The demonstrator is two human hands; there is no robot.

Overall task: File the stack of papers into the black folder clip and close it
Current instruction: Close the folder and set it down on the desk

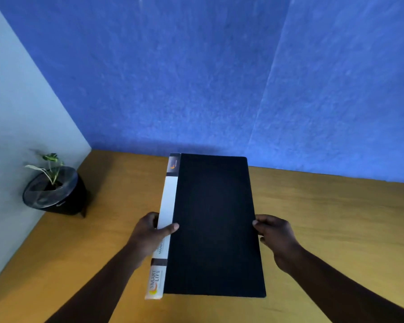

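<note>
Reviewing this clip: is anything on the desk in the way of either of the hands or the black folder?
Nothing visible. The left hand already grips the black folder at its white spine, the right hand at the opposite edge. The potted plant stands apart, in the far left corner.

An office desk nook: wooden desk (324,217), blue felt partition (219,78), and small potted plant (53,185).

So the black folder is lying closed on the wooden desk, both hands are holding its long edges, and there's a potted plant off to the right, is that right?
Not quite: the potted plant stands to the left, in the corner by the pale wall, as the head view shows. The rest holds: the black folder is closed on the wooden desk, with the left hand on its spine side and the right hand on the opposite long edge.
</note>
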